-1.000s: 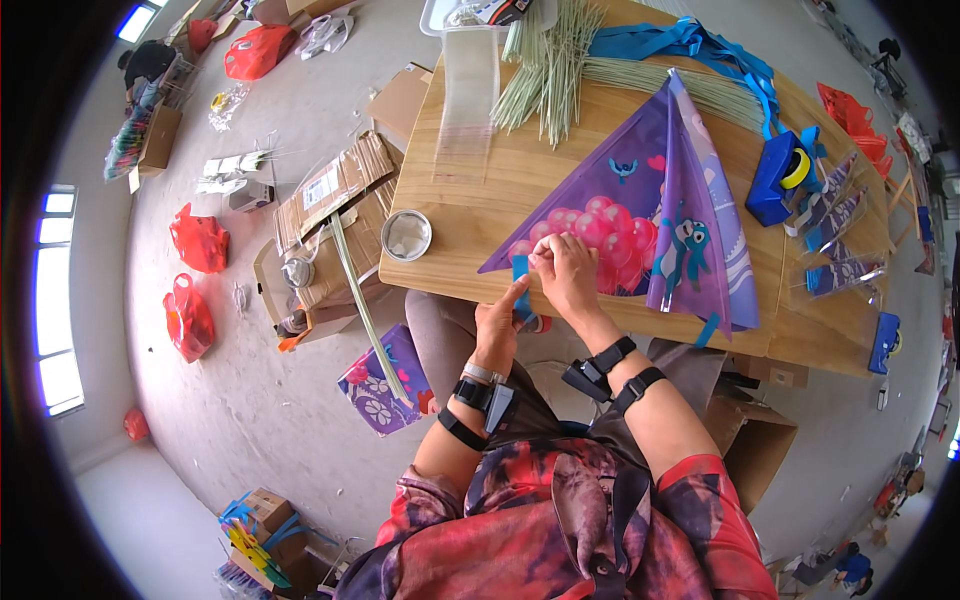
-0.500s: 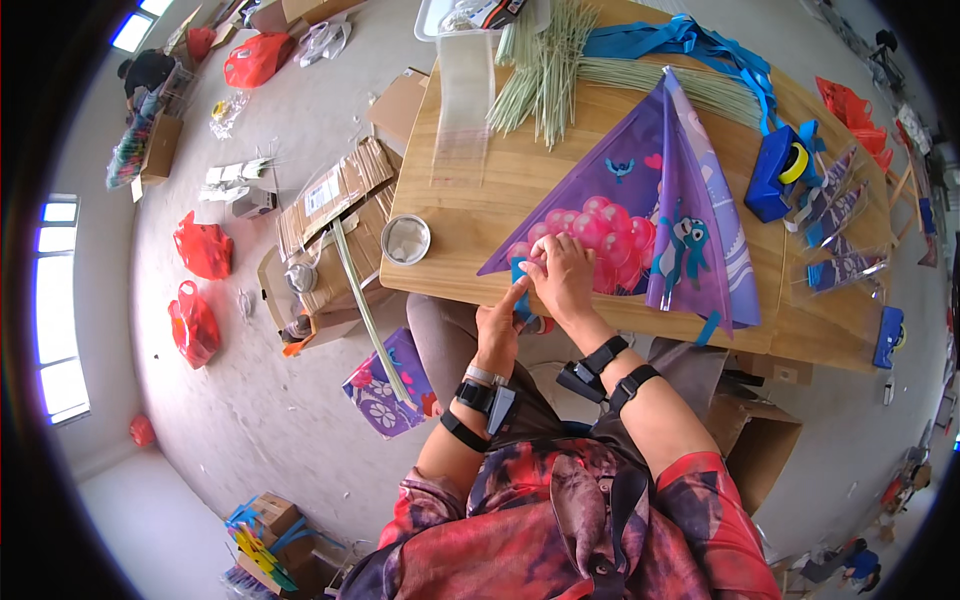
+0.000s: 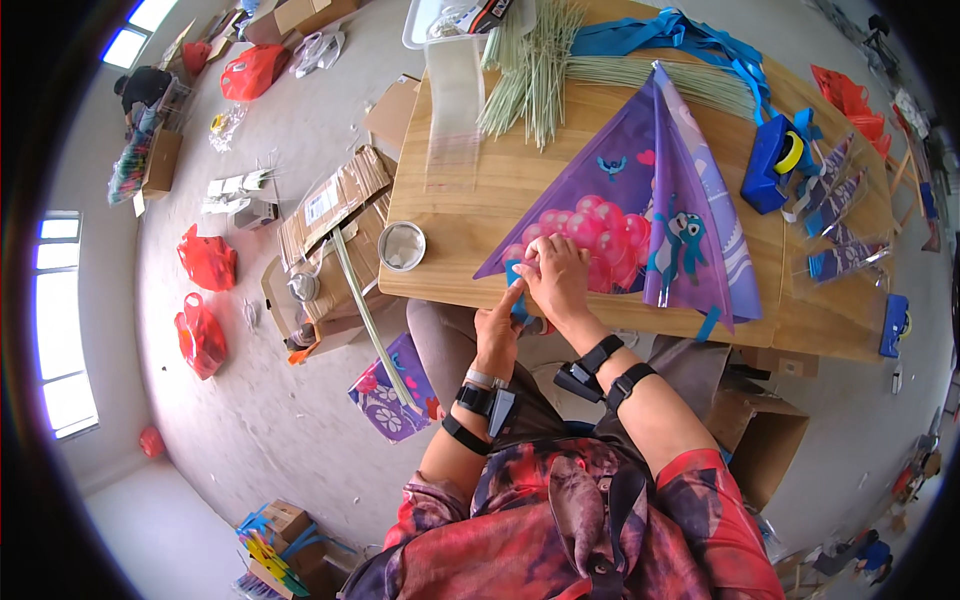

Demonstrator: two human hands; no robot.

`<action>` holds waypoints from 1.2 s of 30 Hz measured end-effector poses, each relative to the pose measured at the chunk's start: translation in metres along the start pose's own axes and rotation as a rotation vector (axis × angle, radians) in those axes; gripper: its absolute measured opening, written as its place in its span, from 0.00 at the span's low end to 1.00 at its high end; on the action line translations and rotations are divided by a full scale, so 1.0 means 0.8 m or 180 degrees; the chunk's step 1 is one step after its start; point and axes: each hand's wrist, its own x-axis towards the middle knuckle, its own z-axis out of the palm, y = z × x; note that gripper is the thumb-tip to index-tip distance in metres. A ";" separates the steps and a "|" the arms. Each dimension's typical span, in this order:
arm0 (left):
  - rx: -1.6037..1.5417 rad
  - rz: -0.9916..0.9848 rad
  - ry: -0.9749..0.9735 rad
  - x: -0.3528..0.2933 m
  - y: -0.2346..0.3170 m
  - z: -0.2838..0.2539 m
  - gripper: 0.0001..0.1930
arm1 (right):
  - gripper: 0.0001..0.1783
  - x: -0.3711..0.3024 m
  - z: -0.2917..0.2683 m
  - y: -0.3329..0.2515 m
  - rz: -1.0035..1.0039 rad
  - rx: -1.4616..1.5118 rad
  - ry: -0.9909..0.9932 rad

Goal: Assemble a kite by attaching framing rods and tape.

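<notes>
A purple kite (image 3: pixel 625 185) printed with pink balloons and a blue cartoon animal lies folded on the wooden table. At its near left edge, a short blue ribbon (image 3: pixel 513 271) sticks up and hangs down over the table edge. My left hand (image 3: pixel 496 335) pinches this ribbon from below, index finger stretched up along it. Over the balloon print, my right hand (image 3: pixel 558 280) bends down with thumb and fingertips closed at the ribbon's upper part. The fingers partly hide the ribbon and the kite's edge. Another blue ribbon tab (image 3: pixel 708 323) hangs at the kite's near right edge.
On the table (image 3: pixel 450 240) are a round tin (image 3: pixel 402 246), thin pale sticks (image 3: pixel 535 90), a blue ribbon heap (image 3: pixel 660 35), a blue tape dispenser (image 3: pixel 768 165) and bagged pieces (image 3: pixel 840 255). Cardboard boxes (image 3: pixel 325 210) and red bags (image 3: pixel 203 335) stand on the floor, left.
Both hands stay at the same kite edge, with barely any finger movement. The whole view has shifted slightly.
</notes>
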 end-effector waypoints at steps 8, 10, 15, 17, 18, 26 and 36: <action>-0.0200 0.0115 0.0221 -0.002 0.007 0.003 0.17 | 0.17 0.001 -0.002 -0.007 0.0070 0.0005 -0.0081; -0.0157 0.0154 0.0215 -0.005 0.009 0.009 0.17 | 0.16 0.000 0.001 -0.003 0.0094 -0.0004 -0.0077; -0.0103 0.0254 0.0467 -0.005 0.005 0.015 0.17 | 0.08 0.005 -0.003 0.011 0.0281 0.0562 -0.0160; -0.0105 0.0272 0.0486 0.002 -0.001 0.013 0.18 | 0.08 0.010 -0.026 0.025 0.0602 0.1467 -0.0176; -0.0110 0.0239 0.0482 0.005 -0.007 0.019 0.18 | 0.08 0.012 -0.051 0.037 0.0940 0.2336 -0.0187; -0.0107 0.0238 0.0317 -0.011 0.014 -0.002 0.22 | 0.11 0.002 -0.271 0.193 0.0985 0.1394 0.1047; -0.0005 0.0221 0.0276 -0.025 0.018 0.023 0.23 | 0.10 0.085 -0.356 0.391 0.2253 0.2185 0.1058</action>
